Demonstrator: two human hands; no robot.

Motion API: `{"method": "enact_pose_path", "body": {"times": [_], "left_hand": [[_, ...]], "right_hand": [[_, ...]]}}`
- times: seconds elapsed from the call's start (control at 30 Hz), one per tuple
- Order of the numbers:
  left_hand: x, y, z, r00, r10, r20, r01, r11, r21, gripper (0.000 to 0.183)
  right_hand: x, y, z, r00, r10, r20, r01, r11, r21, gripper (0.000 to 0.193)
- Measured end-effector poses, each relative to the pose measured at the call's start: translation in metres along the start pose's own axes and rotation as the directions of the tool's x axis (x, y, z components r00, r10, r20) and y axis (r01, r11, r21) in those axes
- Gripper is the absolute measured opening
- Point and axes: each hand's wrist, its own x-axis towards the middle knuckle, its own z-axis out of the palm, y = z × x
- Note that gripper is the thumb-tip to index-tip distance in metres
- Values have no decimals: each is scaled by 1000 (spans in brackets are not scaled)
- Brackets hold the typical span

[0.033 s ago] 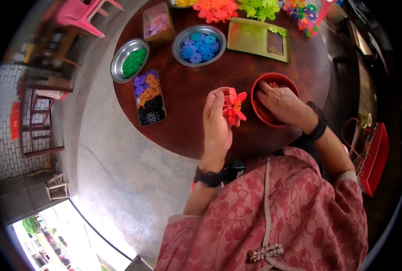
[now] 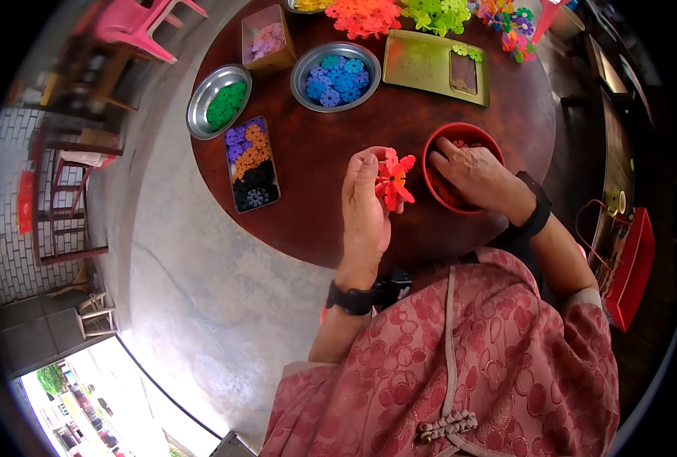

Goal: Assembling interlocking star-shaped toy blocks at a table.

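My left hand is raised over the near part of the table, its fingers closed round a red flower-shaped cluster of plastic snowflake discs. A small yellow-orange part shows at the cluster's middle. To the right, my right hand reaches down into a round red bowl. Its fingers are bent, and the fingertips are hidden among red disc pieces in the bowl. Whether they hold one of these cannot be seen.
On the round brown table stand a metal bowl of blue discs, a metal bowl of green discs, a tray of purple, orange and black discs and a gold-green tray. Red discs lie heaped at the far edge.
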Motion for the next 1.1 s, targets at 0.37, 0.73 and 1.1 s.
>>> {"method": "enact_pose_path", "body": {"times": [0.37,0.73,1.1], "left_hand": [[1,-3,-2,999,4,35,-3,1000,-20,31],[1,-2,-3,999,0,49,2,1000,-31,31],[0,-2,-3,999,-7,46,8,1000,-20,31]], "right_hand": [[0,6,-2,999,55,0,-54,996,77,28],[-5,18,4,997,79,2,-79,993,90,36],[-3,18,-6,994,17,112,-43,972,231,30]]}}
